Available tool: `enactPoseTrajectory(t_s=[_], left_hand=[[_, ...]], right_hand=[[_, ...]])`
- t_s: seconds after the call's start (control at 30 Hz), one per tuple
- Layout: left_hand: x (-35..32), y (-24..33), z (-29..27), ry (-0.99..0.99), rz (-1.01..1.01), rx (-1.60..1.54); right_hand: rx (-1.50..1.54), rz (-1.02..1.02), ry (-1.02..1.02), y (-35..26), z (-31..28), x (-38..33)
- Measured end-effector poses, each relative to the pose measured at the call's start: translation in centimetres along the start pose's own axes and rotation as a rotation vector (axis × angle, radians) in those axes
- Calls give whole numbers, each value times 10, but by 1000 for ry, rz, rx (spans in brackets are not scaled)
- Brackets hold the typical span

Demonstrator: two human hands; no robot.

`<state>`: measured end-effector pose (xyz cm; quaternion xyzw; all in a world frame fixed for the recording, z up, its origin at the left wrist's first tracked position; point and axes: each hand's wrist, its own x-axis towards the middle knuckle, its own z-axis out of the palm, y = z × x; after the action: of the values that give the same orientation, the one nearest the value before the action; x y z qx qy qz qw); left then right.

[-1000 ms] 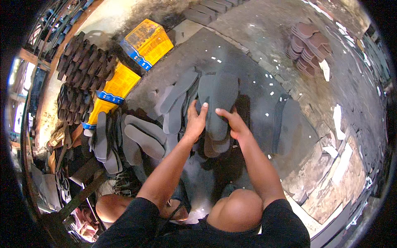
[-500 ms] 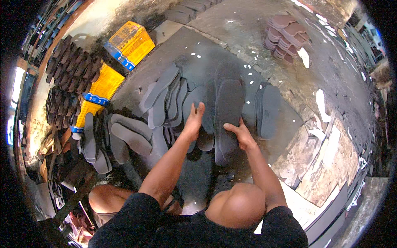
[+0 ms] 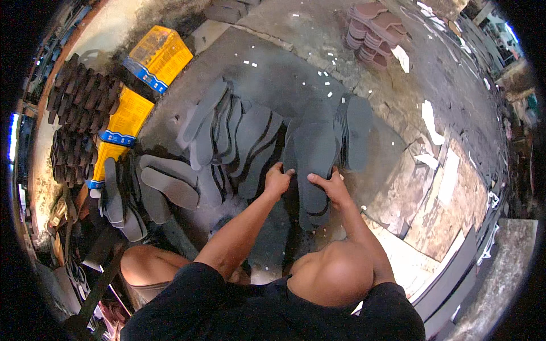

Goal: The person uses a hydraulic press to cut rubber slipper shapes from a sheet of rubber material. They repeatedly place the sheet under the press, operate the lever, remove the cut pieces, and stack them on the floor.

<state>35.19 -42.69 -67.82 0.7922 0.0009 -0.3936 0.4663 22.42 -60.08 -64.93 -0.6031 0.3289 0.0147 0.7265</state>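
Two or more overlapping dark grey shoe soles (image 3: 313, 153) are held upright in front of me. My right hand (image 3: 334, 187) grips their right edge, thumb on the near face and fingers behind. At the left edge, my left hand (image 3: 278, 181) is closed with its thumb pressed against a sole; its other fingers are partly hidden. Just left of that hand lies a fanned row of grey soles (image 3: 253, 136) on the dark mat. A neat stack of soles (image 3: 358, 133) stands beyond my right hand.
More grey soles (image 3: 170, 187) lie at the left. Yellow and blue boxes (image 3: 162, 57) stand along the wall beside piled dark pieces (image 3: 85, 94). Brown soles (image 3: 375, 34) are stacked far right. White scraps (image 3: 432, 122) and worn boards (image 3: 438, 210) cover the right floor.
My left hand, earlier open and apart from the soles, has moved right and closed at their left edge. The held soles have shifted and overlap differently. The whole view has shifted slightly.
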Motion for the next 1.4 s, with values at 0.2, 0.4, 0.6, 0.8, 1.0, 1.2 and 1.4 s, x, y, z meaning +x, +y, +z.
enactPoseTrajectory(t_s=[0.2,0.4,0.6,0.8,1.0,1.2,1.4], left_hand=[[-20,-10,0,-371,-167,-748],[-43,24,12,-343,298,-273],[-46,122,-4,-547,540,-180],[-61,121,-2,-552,790,161],[-49,68,19,-658,774,53],[-51,48,29,-694,768,73],[-62,45,34,-676,638,68]], right_hand=[[92,45,-137,-4,-3,-24],[-10,-150,-128,-8,-11,-18],[-165,-215,-84,-57,-38,-26],[-182,-317,-70,-39,-42,-62],[144,-283,-154,26,-52,-57],[523,-56,-233,52,-66,-49],[694,93,-163,33,-49,-69]])
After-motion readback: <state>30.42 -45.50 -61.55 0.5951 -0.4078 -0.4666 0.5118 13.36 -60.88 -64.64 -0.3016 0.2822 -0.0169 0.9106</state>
